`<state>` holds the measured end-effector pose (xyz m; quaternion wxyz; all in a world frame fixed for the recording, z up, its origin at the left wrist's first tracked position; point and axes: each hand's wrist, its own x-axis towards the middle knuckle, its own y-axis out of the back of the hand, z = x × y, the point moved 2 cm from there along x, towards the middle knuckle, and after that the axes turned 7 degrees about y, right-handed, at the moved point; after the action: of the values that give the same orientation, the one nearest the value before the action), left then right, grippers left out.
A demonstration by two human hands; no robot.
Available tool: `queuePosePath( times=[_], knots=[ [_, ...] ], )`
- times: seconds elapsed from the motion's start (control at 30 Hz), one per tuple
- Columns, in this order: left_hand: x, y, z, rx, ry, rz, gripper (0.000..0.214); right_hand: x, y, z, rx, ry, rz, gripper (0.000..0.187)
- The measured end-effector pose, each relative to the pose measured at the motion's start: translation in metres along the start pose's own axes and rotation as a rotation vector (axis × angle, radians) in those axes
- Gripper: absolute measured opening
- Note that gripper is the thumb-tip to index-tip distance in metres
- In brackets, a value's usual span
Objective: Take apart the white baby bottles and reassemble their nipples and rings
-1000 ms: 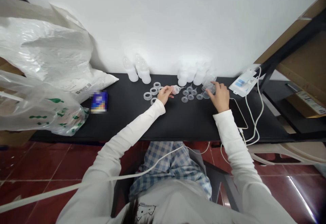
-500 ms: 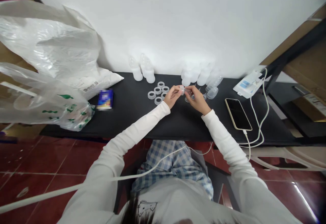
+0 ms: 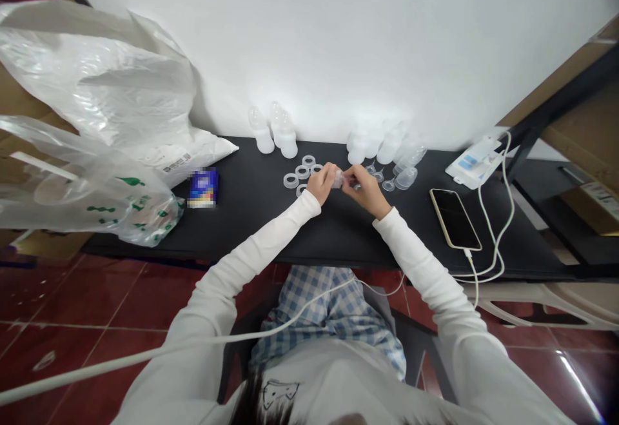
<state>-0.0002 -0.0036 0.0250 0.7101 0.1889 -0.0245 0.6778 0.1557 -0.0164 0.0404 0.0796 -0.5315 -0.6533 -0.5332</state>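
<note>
My left hand (image 3: 322, 184) is closed around a translucent bottle collar ring (image 3: 338, 178), held just above the table. The fingers of my right hand (image 3: 366, 191) are pinched at the ring's right side, on what looks like a clear bottle nipple; the fingers largely hide it. Several loose collar rings (image 3: 291, 180) lie to the left of and behind my left hand. Beyond my right hand are several clear nipples (image 3: 388, 184) with thin pointed tips, some partly covered by the hand. A clear dome cap (image 3: 406, 178) lies beside them.
Capped white baby bottles (image 3: 289, 144) stand by the wall at left; uncapped bottles (image 3: 356, 148) stand farther right. A phone (image 3: 455, 218) on a cable and a white box (image 3: 474, 162) lie at right. Plastic bags (image 3: 140, 199) and a blue packet (image 3: 203, 187) occupy the left.
Both hands have come slightly lower and to the left with the ring. My right hand has turned inward over it, uncovering more of the nipples at right.
</note>
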Motion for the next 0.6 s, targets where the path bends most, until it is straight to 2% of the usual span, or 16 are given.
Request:
queuePosePath(
  times=[0.13,0.2,0.3,0.4,0.47,0.53,0.6],
  knots=[
    [-0.003,0.012,-0.002,-0.049,0.104,0.014,0.053,0.000,-0.001,-0.010,-0.169,0.177,-0.144,0.012],
    [-0.006,0.020,-0.005,-0.110,0.205,0.006,0.053,0.002,-0.002,-0.014,-0.237,0.251,-0.203,0.014],
    [-0.009,0.045,-0.015,-0.206,0.381,0.067,0.054,0.007,-0.001,-0.011,-0.377,0.309,-0.249,0.016],
    [-0.015,0.080,-0.028,-0.206,0.366,0.169,0.051,0.013,0.004,0.005,-0.518,0.248,-0.298,0.015],
    [-0.022,0.102,-0.039,-0.166,0.363,0.199,0.050,0.016,0.007,0.017,-0.588,0.182,-0.386,0.017],
    [-0.030,0.119,-0.049,-0.068,0.365,0.211,0.052,0.018,0.006,0.028,-0.647,0.117,-0.487,0.021],
    [-0.037,0.128,-0.055,0.055,0.340,0.167,0.049,0.018,0.003,0.034,-0.703,0.073,-0.575,0.024]
  ],
)
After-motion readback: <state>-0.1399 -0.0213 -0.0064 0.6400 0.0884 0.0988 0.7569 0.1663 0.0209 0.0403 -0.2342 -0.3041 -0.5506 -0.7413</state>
